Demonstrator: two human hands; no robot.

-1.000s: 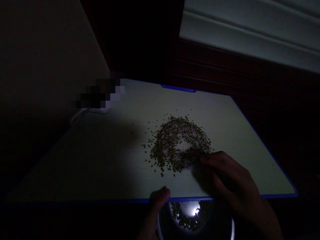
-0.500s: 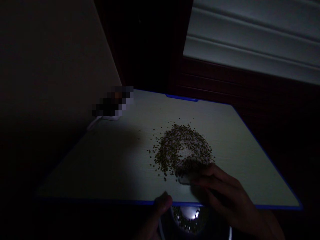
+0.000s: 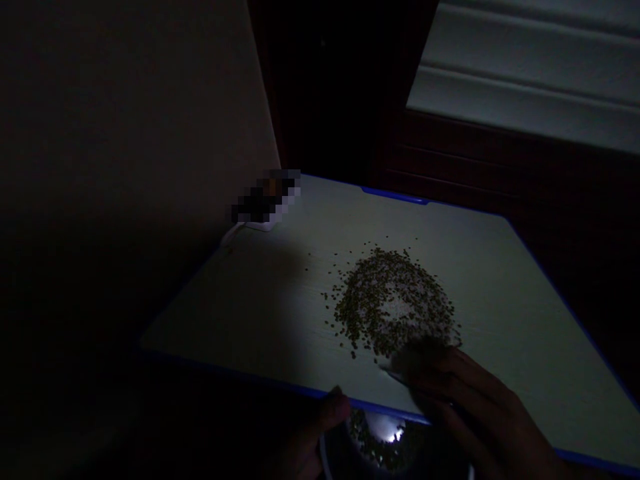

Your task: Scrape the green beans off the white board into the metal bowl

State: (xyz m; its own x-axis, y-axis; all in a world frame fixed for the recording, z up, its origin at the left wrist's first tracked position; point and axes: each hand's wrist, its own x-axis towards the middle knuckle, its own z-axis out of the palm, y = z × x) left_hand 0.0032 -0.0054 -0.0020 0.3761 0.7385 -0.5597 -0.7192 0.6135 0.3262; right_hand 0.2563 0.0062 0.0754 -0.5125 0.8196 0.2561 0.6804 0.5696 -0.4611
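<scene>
On the pale board (image 3: 240, 320) lies a spread heap of small dark green, bean-like grains (image 3: 370, 287), mixed with finer pale grains at its middle. My right hand (image 3: 480, 393) is closed at the heap's near edge. A thin, shiny edge sticks out from under its fingers; the dimness hides what kind of thing it is. Below the board's front edge is a round bowl (image 3: 324, 453) with a light rim, with similar grains and a bright reflection inside. My left hand (image 3: 320, 427) grips the bowl's left side, thumb up by the board's edge, its other fingers mostly in shadow.
A blurred-out pale object (image 3: 263, 223) with a light cord or handle (image 3: 233, 233) rests at the board's far left corner, beside a wall (image 3: 150, 120). The board has a blue rim (image 3: 395, 195). Dark wood and pale slats (image 3: 525, 107) stand behind. The room is very dim.
The view has swung left, so the board appears farther right. My right hand has drawn slightly nearer the front edge, away from the heap. My left hand stays by the bowl.
</scene>
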